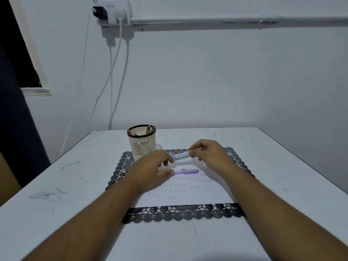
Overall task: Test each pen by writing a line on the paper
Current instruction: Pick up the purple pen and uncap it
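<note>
Clear pen [180,155] pinched at each end by left hand [150,167], right hand [209,153], above paper [190,193]

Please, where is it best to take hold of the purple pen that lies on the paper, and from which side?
Pinch the purple pen at the middle of its barrel, coming from above. It lies flat and crosswise on the paper, with its left end beside the left hand; the bare right half is probably easiest to reach.
</note>
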